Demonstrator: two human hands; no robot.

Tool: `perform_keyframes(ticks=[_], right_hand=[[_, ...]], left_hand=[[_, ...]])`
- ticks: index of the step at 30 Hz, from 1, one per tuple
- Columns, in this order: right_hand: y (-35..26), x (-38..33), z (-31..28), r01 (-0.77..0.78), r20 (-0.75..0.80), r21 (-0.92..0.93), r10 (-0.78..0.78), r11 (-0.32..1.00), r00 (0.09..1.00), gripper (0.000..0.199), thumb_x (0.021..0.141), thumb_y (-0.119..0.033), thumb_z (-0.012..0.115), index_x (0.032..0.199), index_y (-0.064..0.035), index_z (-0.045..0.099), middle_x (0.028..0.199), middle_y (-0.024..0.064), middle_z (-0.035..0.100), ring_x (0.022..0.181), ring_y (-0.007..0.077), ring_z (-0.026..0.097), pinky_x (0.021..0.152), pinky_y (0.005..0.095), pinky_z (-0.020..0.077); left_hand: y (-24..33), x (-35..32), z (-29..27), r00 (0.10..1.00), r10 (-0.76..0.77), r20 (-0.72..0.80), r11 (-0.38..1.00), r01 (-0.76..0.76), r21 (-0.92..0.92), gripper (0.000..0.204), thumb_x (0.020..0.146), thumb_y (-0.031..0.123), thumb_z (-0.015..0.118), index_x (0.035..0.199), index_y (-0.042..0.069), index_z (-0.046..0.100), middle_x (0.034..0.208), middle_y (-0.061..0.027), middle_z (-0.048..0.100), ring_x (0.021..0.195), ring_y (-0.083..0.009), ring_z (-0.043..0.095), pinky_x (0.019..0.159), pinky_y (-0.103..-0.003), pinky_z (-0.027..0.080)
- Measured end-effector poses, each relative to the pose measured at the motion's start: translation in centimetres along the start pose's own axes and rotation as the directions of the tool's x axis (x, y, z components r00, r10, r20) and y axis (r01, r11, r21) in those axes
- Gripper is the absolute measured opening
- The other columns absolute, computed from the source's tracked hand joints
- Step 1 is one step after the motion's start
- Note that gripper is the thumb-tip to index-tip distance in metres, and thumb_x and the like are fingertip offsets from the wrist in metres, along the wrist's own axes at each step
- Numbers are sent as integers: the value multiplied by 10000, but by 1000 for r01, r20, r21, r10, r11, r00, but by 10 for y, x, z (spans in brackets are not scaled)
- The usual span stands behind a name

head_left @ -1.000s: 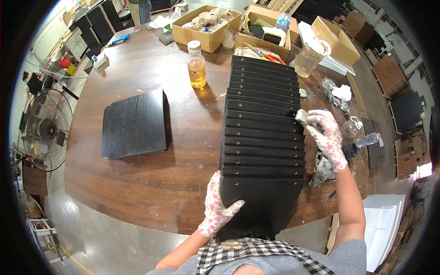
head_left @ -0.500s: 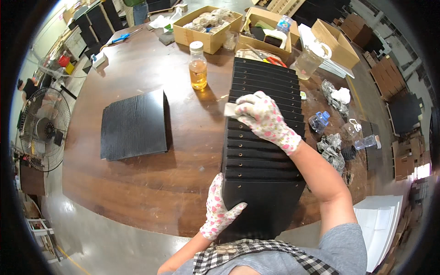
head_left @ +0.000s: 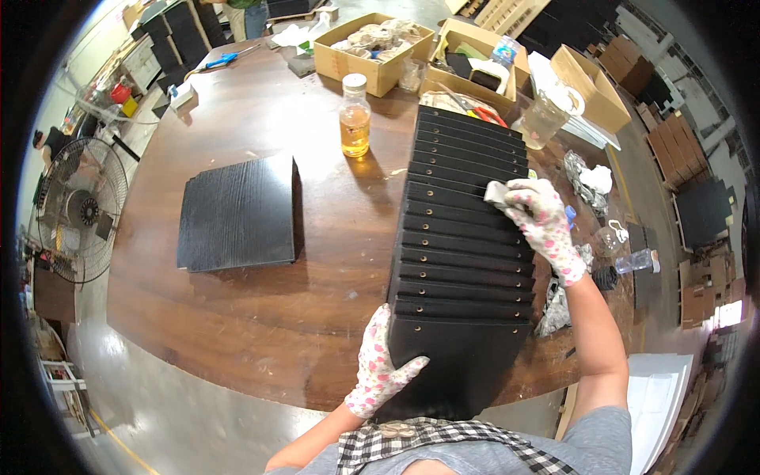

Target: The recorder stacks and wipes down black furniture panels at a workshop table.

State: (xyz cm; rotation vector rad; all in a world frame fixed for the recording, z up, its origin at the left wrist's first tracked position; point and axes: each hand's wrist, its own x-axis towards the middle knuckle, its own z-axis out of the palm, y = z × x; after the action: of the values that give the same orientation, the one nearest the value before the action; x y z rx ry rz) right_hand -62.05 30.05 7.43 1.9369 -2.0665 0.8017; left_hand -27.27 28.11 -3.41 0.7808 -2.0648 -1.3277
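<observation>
Currently left hand (head_left: 380, 368) grips the near-left corner of the fanned black panel stack (head_left: 463, 253); right hand (head_left: 538, 226) clenches a small pad (head_left: 497, 192) mid-stack. Risk: uneven pressure could slide panels toward the amber bottle (head_left: 354, 119).

A round brown wooden table (head_left: 261, 332) fills the middle of a workshop, standing on a grey concrete floor (head_left: 158, 419). Left of the table stands a fan (head_left: 79, 210); beyond its far edge sit open cardboard boxes (head_left: 372, 55). Right of the table, brown crates (head_left: 673, 146) are stacked.
</observation>
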Motion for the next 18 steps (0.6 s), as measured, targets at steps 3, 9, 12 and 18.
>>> perform_keyframes(ticks=[3, 9, 12, 18], right_hand=[[-15, 32, 33, 80, 38, 74, -83, 994, 996, 215, 691, -82, 773, 883, -113, 681, 1025, 49, 669, 958, 271, 591, 832, 378, 474], [-65, 85, 83, 235, 58, 61, -239, 970, 969, 208, 691, -106, 758, 861, -111, 639, 1017, 13, 638, 906, 259, 560, 798, 372, 478], [-58, 82, 78, 200, 104, 100, -211, 975, 972, 292, 668, -36, 765, 933, -92, 656, 1074, 55, 650, 972, 287, 570, 858, 380, 470], [19, -9, -4, 2, 67, -34, 0, 999, 998, 258, 710, -59, 770, 932, -94, 644, 1054, 81, 658, 974, 278, 608, 842, 366, 492]], left_hand=[[0, 1, -1, 1000, 1, -10, 1000, -1, -7, 956, 704, 352, 832, 1432, -18, 334, 1398, -243, 406, 1299, -386, 411, 1080, -455, 346], [-2, 1, -2, 1000, 4, 4, 1000, -4, 18, 942, 685, 341, 838, 1417, -18, 365, 1404, -251, 409, 1311, -401, 395, 1094, -458, 329], [-2, 0, 0, 1000, 19, -8, 1000, -19, 11, 939, 680, 325, 839, 1414, -19, 364, 1400, -255, 411, 1307, -411, 394, 1096, -462, 326], [-2, 0, 1, 1000, 17, 10, 1000, -17, 1, 950, 682, 314, 839, 1416, -31, 346, 1398, -264, 404, 1301, -424, 393, 1091, -468, 331]])
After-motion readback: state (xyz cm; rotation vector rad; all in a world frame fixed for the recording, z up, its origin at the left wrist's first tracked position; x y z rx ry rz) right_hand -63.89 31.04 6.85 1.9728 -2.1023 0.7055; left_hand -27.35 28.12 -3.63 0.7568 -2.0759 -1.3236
